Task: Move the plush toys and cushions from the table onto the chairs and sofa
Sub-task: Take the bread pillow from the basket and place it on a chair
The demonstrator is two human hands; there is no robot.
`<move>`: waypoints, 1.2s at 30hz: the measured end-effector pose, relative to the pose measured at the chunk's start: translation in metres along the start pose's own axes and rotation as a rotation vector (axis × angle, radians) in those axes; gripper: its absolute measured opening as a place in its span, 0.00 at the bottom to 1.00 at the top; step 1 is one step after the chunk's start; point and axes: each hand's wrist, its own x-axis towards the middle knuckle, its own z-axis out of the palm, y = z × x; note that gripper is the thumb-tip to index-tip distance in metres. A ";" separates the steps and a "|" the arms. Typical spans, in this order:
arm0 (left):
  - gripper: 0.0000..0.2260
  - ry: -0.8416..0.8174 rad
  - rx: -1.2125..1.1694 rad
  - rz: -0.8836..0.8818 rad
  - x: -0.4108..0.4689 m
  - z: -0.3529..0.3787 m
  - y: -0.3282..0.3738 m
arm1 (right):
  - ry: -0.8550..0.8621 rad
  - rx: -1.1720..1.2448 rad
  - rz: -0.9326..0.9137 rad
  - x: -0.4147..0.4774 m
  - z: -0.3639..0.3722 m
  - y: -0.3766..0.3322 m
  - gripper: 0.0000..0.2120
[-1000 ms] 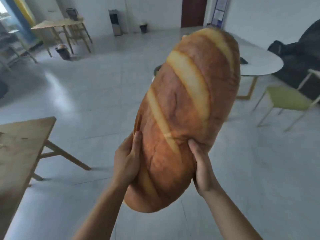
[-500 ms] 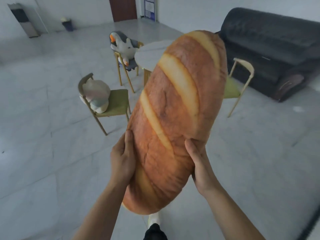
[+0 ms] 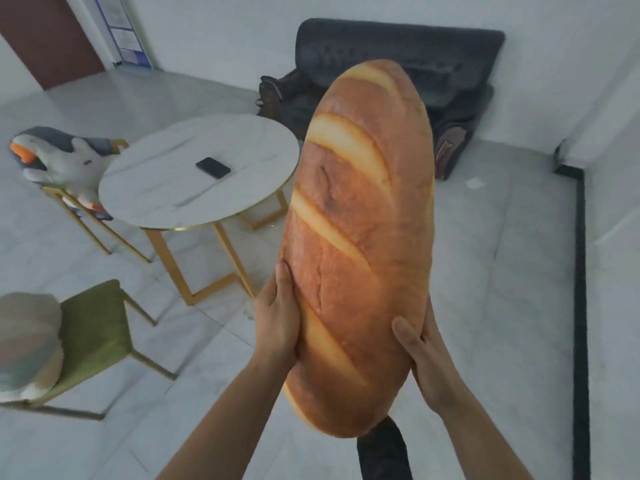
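A big bread-loaf cushion [image 3: 360,237] stands upright in front of me, held in the air. My left hand [image 3: 278,315] presses its left side and my right hand [image 3: 420,355] grips its lower right side. Behind it stands a dark sofa [image 3: 398,53], partly hidden by the cushion. A grey and white goose plush [image 3: 65,157] lies on a gold-framed chair at the far left. A pale round cushion [image 3: 27,344] rests on a green chair [image 3: 93,334] at the near left.
A round marble table [image 3: 166,188] with gold legs stands left of centre with a black phone [image 3: 213,167] on it. A dark baseboard strip [image 3: 580,306] runs along the right wall. A brown door [image 3: 45,36] is at the far left. The floor is pale tile.
The view has swung to the right and come closer: the sofa and round table are now near and central. Both hands keep the same hold on the bread cushion.
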 end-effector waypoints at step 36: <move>0.38 -0.089 0.182 -0.585 0.788 0.358 0.019 | -0.062 -0.273 0.584 0.915 -0.139 -0.017 0.39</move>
